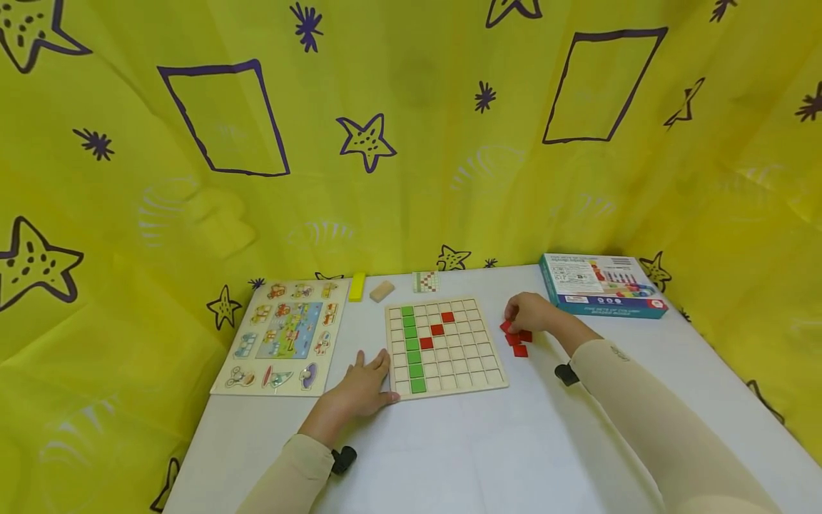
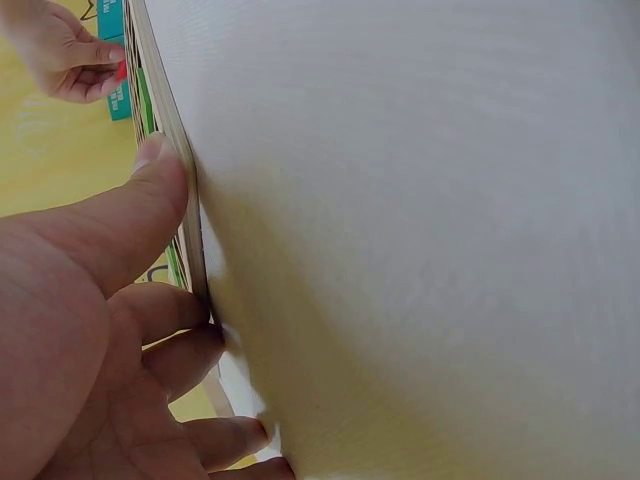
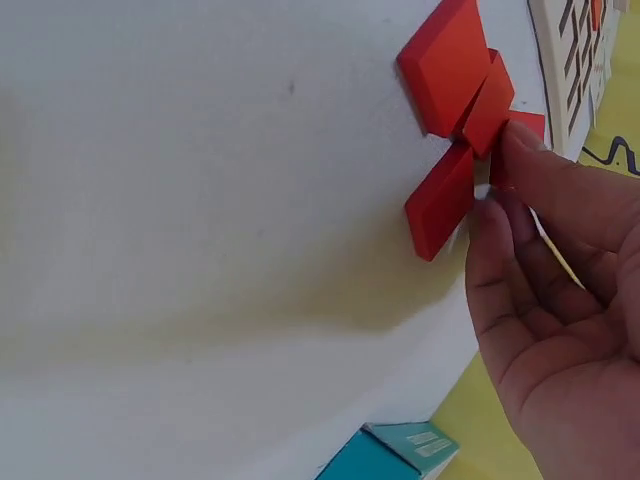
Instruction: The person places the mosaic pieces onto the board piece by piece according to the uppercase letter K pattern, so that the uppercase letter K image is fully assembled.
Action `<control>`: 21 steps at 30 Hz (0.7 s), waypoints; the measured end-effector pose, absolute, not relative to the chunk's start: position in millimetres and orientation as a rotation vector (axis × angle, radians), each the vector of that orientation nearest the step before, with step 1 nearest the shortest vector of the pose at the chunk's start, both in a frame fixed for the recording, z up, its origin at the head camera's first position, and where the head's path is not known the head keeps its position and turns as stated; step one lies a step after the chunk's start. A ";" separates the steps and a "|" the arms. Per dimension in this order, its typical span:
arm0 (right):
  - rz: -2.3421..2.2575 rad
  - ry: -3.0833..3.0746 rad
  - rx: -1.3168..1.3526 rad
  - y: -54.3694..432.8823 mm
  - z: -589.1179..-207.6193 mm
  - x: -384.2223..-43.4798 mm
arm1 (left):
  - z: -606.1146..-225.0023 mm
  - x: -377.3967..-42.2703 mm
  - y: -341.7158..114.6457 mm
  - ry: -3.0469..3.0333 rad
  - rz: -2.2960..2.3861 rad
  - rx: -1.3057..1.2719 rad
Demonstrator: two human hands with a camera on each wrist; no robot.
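A wooden grid board point(image 1: 459, 357) lies flat, with a column of green square tiles point(image 1: 412, 344) near its left side and a slanting line of three red tiles point(image 1: 437, 330). My left hand point(image 1: 364, 385) rests at the board's lower left corner, fingers spread. In the left wrist view its thumb point(image 2: 150, 195) touches the board's edge point(image 2: 165, 90). To the right of the board, my right hand point(image 1: 531, 314) pinches a red tile point(image 3: 498, 172) between thumb and fingers, partly hidden by them. Several loose red tiles point(image 3: 445, 75) lie in a small pile beneath and beside it.
A picture puzzle board point(image 1: 289, 335) lies at the left. Behind the grid board are a yellow block point(image 1: 357, 288), a plain wooden block point(image 1: 382, 290) and a small pattern card point(image 1: 425, 282). A teal-sided box point(image 1: 604, 285) stands back right, before a yellow curtain point(image 1: 411, 200).
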State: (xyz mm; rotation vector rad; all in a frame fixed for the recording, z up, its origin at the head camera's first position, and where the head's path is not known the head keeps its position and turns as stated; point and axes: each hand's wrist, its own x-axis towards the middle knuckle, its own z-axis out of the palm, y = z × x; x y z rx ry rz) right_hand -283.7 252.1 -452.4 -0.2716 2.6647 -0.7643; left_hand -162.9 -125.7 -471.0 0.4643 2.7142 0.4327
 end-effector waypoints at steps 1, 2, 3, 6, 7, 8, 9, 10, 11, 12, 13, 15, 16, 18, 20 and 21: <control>-0.775 2.663 -0.282 251.0 -452.1 -284.7 | -471.0 -163.1 -126.2 2.716 0.434 0.464; -0.778 2.664 -0.297 249.9 -451.9 -285.8 | -470.9 -163.3 -126.7 2.716 0.432 0.464; -0.787 2.660 -0.299 248.8 -451.5 -287.1 | -471.0 -163.6 -127.1 2.717 0.431 0.465; -0.817 2.644 -0.301 245.7 -450.0 -291.1 | -471.2 -164.0 -128.0 2.719 0.431 0.472; -0.828 2.644 -0.305 244.5 -449.3 -292.6 | -471.0 -164.0 -128.0 2.719 0.432 0.474; -0.843 2.644 -0.308 243.1 -448.5 -294.2 | -470.7 -163.9 -128.1 2.719 0.430 0.474; -0.865 2.644 -0.305 241.5 -447.5 -295.9 | -470.3 -163.7 -128.1 2.719 0.431 0.474; -0.883 2.648 -0.310 239.6 -446.3 -297.5 | -469.9 -163.5 -128.0 2.718 0.431 0.474; -0.903 2.651 -0.311 237.5 -445.0 -299.0 | -469.3 -163.2 -127.9 2.718 0.433 0.474; -0.921 2.652 -0.316 235.1 -443.5 -300.4 | -469.1 -162.9 -127.8 2.719 0.429 0.476; -0.940 2.655 -0.309 232.2 -441.9 -301.9 | -469.1 -162.8 -127.6 2.720 0.426 0.479; -0.973 2.653 -0.302 226.2 -439.1 -304.8 | -468.6 -162.1 -127.2 2.723 0.421 0.489; -0.986 2.651 -0.300 223.0 -438.1 -306.0 | -468.3 -161.9 -126.9 2.725 0.420 0.494; -1.010 2.648 -0.299 216.1 -437.6 -308.7 | -467.0 -161.0 -126.4 2.727 0.417 0.500; -1.025 2.650 -0.294 209.4 -439.5 -312.2 | -465.4 -160.2 -126.1 2.727 0.422 0.500; -1.028 2.654 -0.293 205.9 -440.6 -314.0 | -464.9 -160.1 -126.0 2.725 0.424 0.495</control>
